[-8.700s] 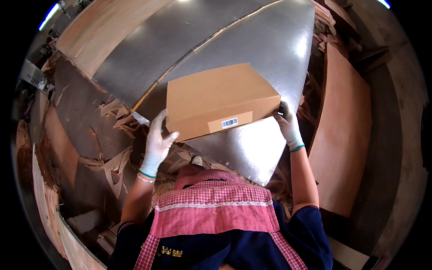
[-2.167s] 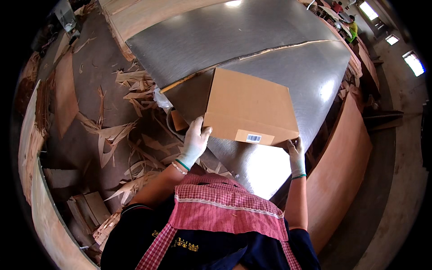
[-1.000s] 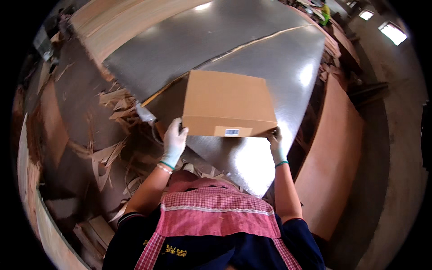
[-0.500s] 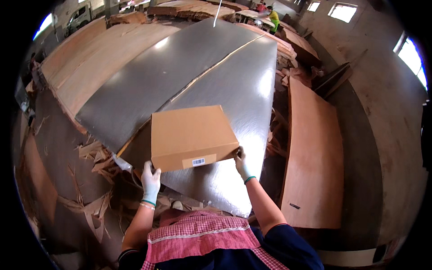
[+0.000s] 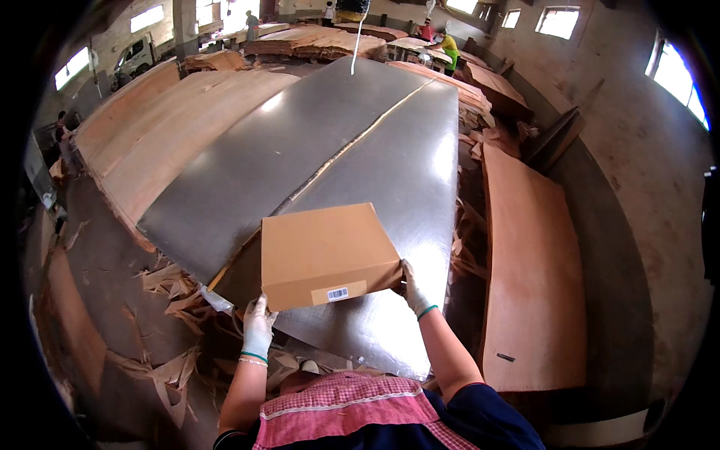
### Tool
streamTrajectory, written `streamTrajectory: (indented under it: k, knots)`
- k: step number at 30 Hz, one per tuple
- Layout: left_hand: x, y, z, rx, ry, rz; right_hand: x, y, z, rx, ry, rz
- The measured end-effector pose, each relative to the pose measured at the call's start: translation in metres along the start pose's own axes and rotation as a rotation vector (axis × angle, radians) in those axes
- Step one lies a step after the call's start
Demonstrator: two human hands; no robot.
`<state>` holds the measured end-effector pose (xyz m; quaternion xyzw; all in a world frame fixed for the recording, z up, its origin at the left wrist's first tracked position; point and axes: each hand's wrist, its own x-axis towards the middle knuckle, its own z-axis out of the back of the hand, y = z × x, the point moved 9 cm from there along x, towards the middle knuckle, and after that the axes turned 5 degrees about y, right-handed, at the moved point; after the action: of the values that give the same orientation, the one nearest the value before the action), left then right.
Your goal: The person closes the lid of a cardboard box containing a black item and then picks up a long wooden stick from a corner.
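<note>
While both hands grip it, the cardboard box [image 5: 324, 253] sits level ahead.
Left hand [image 5: 259, 328] holds its near-left corner, right hand [image 5: 411, 289] its right corner, above the steel worktop [image 5: 315, 142].

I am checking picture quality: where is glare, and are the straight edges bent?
Head view: window light glares on the grey metal sheet, brightest right of the cardboard box; the sheet's straight edges bow toward the dark round rim; the left hand and right hand look sharp, without blur.
</note>
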<state>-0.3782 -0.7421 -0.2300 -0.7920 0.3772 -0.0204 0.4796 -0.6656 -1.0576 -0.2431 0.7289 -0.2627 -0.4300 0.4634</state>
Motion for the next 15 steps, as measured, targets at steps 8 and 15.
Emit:
streamTrajectory:
  k: [8, 15]
  knots:
    - [0.015, 0.023, 0.043, -0.112, -0.052, -0.098, 0.015, -0.021, -0.013, 0.322, 0.084, 0.104]
    - [0.009, 0.024, 0.007, -0.037, 0.159, 0.077, 0.039, -0.05, 0.019, 0.359, 0.175, 0.182]
